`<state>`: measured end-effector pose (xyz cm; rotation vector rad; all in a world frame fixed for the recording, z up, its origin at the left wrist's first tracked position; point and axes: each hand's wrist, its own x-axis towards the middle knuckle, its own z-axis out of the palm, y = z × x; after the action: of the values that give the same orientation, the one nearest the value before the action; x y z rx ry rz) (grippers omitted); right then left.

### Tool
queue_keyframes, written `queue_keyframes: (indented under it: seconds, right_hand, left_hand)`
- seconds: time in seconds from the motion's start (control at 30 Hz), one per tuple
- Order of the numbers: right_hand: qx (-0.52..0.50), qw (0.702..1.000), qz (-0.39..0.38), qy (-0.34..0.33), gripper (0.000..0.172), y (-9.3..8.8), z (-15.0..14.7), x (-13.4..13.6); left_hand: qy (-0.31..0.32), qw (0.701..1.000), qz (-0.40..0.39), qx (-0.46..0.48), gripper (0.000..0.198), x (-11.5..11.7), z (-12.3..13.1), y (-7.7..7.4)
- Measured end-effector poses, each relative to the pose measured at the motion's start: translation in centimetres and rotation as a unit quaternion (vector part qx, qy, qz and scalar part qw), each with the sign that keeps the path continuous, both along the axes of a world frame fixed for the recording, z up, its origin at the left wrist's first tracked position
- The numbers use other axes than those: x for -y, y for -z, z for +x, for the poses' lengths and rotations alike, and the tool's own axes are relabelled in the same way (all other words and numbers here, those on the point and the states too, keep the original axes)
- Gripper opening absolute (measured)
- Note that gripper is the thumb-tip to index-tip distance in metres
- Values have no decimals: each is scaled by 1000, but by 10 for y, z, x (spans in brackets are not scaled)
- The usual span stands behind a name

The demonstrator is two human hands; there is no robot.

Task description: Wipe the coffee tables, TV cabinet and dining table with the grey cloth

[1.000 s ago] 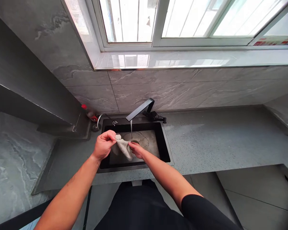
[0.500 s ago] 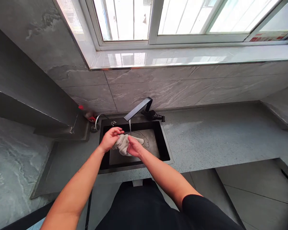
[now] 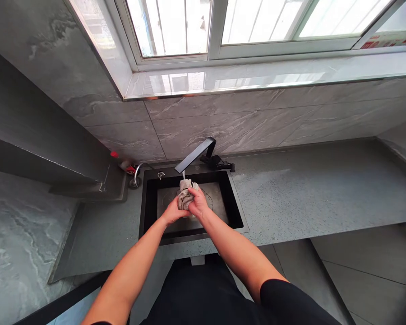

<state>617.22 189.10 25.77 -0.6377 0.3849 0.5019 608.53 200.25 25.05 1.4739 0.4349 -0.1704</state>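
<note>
Both of my hands meet over the black sink (image 3: pixel 150 212), bunching a wet grey cloth (image 3: pixel 185 195) between them. My left hand (image 3: pixel 172 213) grips the cloth from the lower left, fingers closed. My right hand (image 3: pixel 199 204) wraps round it from the right. The cloth sits directly under the spout of the angular black faucet (image 3: pixel 196 154), and a thin stream of water falls onto its top.
A grey speckled countertop (image 3: pixel 307 189) stretches right of the sink. A red-capped bottle (image 3: pixel 123 163) and a curved metal hose (image 3: pixel 137 172) stand at the sink's back left corner. A dark cabinet (image 3: pixel 37 140) overhangs the left. A window sill (image 3: pixel 257 74) runs above the tiled wall.
The cloth went from stretched between my two hands to squeezed into a tight wad. Both hands moved together and up under the running faucet.
</note>
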Motion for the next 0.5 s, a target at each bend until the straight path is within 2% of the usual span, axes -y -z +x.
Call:
queue_keyframes:
  seconds: [0.07,0.13,0.27,0.33,0.43,0.5]
  right_hand:
    - [34,999,-16,3,36,4,9,12]
    - [87,993,-76,-15,37,11,19,31]
    - [119,961,-225,-105,48,34,31,75]
    - [109,952,-261,-120,63,46,31,86]
    - [180,927,-293,-153,102,59,26,74]
    - [255,895,-298,-213,119,66,25,53]
  left_hand:
    - [20,999,3,-50,58,-8,14,-3]
    - [6,999,-13,-51,38,-18,28,-10]
    - [-58,996,-69,3,40,-27,55,-26]
    - [-78,991,-109,18,47,-22,65,-34]
    - [-102,979,-178,22,49,-7,76,-39]
    - [-132,968,-213,27,46,1,81,-39]
